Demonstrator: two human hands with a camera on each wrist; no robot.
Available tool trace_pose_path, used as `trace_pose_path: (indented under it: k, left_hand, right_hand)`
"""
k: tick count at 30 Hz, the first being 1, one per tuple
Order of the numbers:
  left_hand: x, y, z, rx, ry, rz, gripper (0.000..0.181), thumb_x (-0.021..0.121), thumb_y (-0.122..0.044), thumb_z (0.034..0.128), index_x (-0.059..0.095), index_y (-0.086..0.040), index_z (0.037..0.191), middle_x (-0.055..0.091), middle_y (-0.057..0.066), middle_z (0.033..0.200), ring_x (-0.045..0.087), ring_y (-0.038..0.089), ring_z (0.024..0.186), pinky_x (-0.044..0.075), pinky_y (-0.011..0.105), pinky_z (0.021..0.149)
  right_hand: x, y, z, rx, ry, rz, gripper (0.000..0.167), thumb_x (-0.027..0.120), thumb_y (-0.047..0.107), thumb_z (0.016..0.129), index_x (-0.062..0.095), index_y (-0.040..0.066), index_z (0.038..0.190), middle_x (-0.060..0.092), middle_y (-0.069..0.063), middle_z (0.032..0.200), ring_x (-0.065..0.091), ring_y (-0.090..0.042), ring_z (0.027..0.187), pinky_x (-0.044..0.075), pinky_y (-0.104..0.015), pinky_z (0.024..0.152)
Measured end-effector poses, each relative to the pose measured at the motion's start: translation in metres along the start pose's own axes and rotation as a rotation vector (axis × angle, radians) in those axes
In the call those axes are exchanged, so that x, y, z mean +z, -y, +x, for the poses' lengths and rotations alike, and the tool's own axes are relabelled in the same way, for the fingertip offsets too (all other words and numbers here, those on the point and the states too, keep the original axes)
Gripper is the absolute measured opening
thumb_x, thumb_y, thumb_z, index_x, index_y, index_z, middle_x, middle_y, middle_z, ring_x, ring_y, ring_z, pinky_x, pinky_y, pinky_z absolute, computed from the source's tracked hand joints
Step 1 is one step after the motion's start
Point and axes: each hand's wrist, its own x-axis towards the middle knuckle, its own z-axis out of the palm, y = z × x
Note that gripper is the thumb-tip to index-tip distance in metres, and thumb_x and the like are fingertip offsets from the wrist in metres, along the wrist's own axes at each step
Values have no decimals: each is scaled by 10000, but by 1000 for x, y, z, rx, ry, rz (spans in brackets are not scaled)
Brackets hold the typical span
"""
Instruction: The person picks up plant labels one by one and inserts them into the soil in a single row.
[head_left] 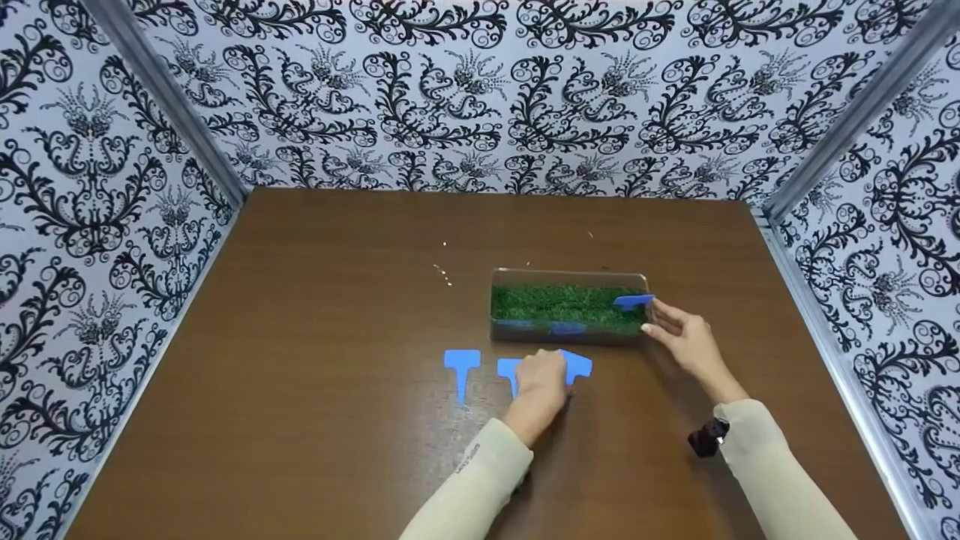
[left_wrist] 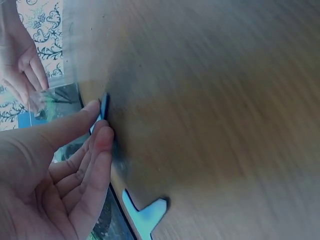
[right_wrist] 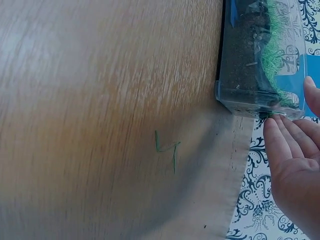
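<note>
My left hand (head_left: 538, 375) is low over the table in front of a clear box (head_left: 568, 338). Its thumb and fingers pinch a blue T-shaped plant label (left_wrist: 104, 106), tilted up off the wood. A second label (head_left: 507, 367) lies beside the hand, partly covered by it; a third label (head_left: 462, 361) lies further left. Green grass (head_left: 551, 301) over dark soil (right_wrist: 247, 55) fills the box, and a planted label (head_left: 632, 301) stands at its right end. With fairly straight fingers, my right hand (head_left: 682, 339) touches the box's right end wall.
Brown wood table (head_left: 330, 360) surrounds the box. Patterned walls (head_left: 465, 90) and metal posts (head_left: 172, 105) enclose it at the back and sides. Small pale specks (head_left: 442, 274) lie behind the box, and a green mark (right_wrist: 166, 150) shows on the wood near the right hand.
</note>
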Motion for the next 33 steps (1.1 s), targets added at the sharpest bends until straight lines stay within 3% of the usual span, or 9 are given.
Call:
trace_pose_path:
  k: [13, 17, 20, 23, 29, 33]
  left_hand:
    - [8, 11, -5, -7, -31, -110, 263, 811, -393, 803, 768, -134, 800, 773, 42, 849, 718, 228, 703, 586, 389, 594]
    - [11, 13, -4, -11, -34, -153, 394, 764, -320, 829, 547, -159, 542, 709, 6, 692, 626, 162, 581, 543, 368, 539]
    - [12, 14, -5, -8, -25, -183, 532, 740, -283, 829, 354, -192, 475, 564, -40, 545, 485, 125, 505, 462, 340, 489]
    - [12, 15, -7, 2, -5, -213, 532, 744, -269, 823, 376, -215, 443, 461, -85, 474, 428, 103, 478, 400, 310, 470]
    - [12, 18, -10, 24, 6, -292, 444, 740, -242, 825, 471, -244, 472, 432, -129, 471, 422, 67, 473, 348, 258, 456]
    - [11, 22, -13, 53, 7, -372, 355, 745, -219, 822, 533, -244, 539, 473, -131, 523, 436, 62, 497, 342, 244, 472]
  right_hand:
    - [2, -3, 2, -7, -13, 19, 567, 641, 133, 975, 421, -69, 1456, 485, -283, 1436, 512, -405, 1314, 421, -6, 862]
    - [2, -3, 2, -14, -18, 24, 568, 641, 137, 975, 422, -76, 1453, 486, -289, 1431, 512, -417, 1309, 420, -2, 858]
    - [2, -4, 2, -15, -20, 27, 572, 644, 150, 975, 423, -74, 1453, 488, -293, 1427, 514, -422, 1305, 426, -10, 862]
    - [2, -6, 1, -2, -11, 9, 578, 639, 173, 980, 420, -51, 1465, 480, -283, 1446, 517, -414, 1312, 457, -56, 892]
    - [1, -6, 0, 9, -1, -36, 581, 624, 220, 992, 417, -9, 1485, 465, -261, 1480, 522, -398, 1322, 510, -232, 968]
    - [2, -4, 1, 1, -4, -31, 587, 624, 216, 992, 409, -23, 1484, 476, -263, 1465, 521, -395, 1319, 498, -144, 935]
